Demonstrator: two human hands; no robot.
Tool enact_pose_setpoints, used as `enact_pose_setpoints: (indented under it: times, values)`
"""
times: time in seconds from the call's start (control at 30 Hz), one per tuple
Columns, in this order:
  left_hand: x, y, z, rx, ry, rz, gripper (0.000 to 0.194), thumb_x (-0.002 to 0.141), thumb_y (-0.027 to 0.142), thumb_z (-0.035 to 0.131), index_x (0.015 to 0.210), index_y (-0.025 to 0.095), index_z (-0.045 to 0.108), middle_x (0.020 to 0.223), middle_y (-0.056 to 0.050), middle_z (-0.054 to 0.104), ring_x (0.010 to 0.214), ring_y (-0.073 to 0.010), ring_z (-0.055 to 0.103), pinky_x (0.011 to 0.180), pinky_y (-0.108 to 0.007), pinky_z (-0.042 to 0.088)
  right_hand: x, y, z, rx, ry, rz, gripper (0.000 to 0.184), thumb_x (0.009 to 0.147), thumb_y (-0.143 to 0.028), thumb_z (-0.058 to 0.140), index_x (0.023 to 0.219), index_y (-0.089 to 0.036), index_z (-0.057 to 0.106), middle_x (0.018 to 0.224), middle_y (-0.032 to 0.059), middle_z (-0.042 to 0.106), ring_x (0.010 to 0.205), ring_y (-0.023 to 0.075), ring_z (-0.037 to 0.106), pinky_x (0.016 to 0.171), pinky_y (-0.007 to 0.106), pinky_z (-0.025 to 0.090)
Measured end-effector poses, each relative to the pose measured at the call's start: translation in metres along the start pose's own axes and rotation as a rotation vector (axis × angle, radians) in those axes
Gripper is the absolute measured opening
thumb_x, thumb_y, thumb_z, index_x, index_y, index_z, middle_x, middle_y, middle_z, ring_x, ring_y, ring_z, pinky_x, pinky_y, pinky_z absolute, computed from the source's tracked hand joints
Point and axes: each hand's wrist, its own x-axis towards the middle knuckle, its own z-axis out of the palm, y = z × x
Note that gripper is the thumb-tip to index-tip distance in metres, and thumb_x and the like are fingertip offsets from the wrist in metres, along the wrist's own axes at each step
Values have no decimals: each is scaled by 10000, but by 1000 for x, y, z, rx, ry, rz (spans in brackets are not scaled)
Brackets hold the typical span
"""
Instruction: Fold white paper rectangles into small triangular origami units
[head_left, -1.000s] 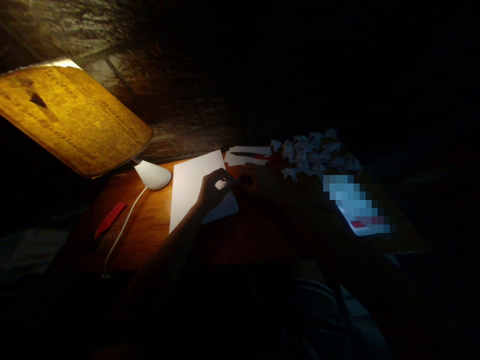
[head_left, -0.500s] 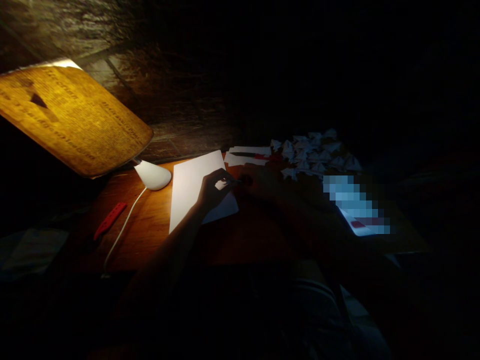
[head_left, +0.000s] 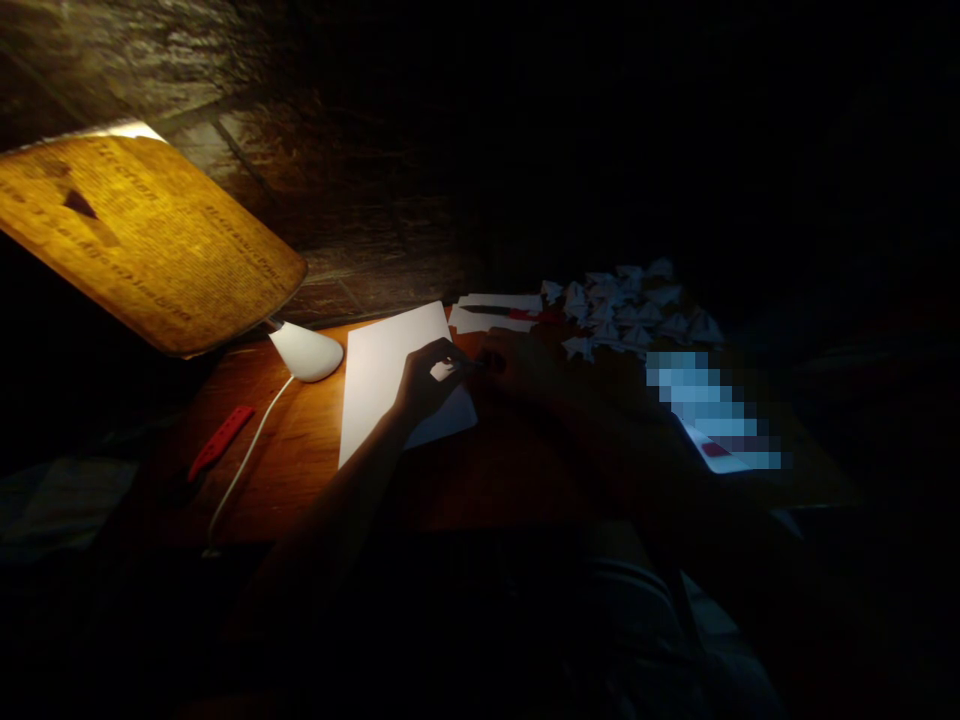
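My left hand (head_left: 427,378) is above the right part of a white paper sheet (head_left: 386,385), its thumb and fingers pinched together. At its fingertips is a small pale piece of paper (head_left: 469,366), too dim to show its shape. My right hand (head_left: 514,362) meets it from the right, fingers curled in deep shadow at the piece's other end. Just beyond my hands lie white paper strips (head_left: 491,318) with a red-handled tool (head_left: 525,315) on them, its kind unclear. Many small folded paper shapes (head_left: 619,310) are heaped to the right.
A desk lamp with a printed shade (head_left: 150,240) and white base (head_left: 311,352) stands at the left, its cord (head_left: 251,455) crossing the wooden table (head_left: 442,490). Near the left edge lies a red cutter-like tool (head_left: 221,440). A lit phone (head_left: 712,420) rests on the right; a wall runs behind.
Both hands stay almost in place, still close together at the small piece. The right hand's fingers shift very slightly; nothing else visibly moves on the table.
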Motion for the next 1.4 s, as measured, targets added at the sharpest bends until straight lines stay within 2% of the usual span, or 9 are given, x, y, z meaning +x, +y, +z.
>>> enact_pose_setpoints:
  times: [0.7, 0.87, 1.07, 1.4]
  values:
    - [0, -2, 0, -1, 2, 8, 196, 948, 376, 759, 858, 202, 756, 839, -37, 737, 752, -158, 657, 712, -300, 533, 0, -1, -2, -3, -9, 17, 119, 876, -234, 731, 820, -189, 636, 881, 24, 625, 740, 152, 508, 655, 295, 300]
    - [0, -3, 0, 9, 14, -15, 224, 940, 389, 762, 835, 191, 749, 815, -38, 727, 735, -161, 644, 697, -301, 531, 0, -3, -2, -10, -4, 22, 142, 901, -276, 738, 838, -183, 652, 904, 32, 638, 728, 148, 506, 643, 294, 296]
    - [0, -3, 0, 7, 3, -14, 199, 935, 364, 766, 841, 189, 754, 812, -34, 730, 739, -156, 644, 704, -296, 525, 0, -3, -2, -13, -10, 16, 121, 888, -235, 734, 835, -186, 637, 901, 26, 630, 751, 151, 516, 654, 291, 301]
    - [0, -3, 0, -20, 2, -15, 145, 932, 316, 765, 857, 192, 763, 838, -32, 736, 761, -149, 650, 725, -289, 518, 0, 0, -1, 2, -7, 4, 158, 894, -278, 736, 817, -190, 630, 887, 26, 627, 741, 154, 505, 650, 298, 288]
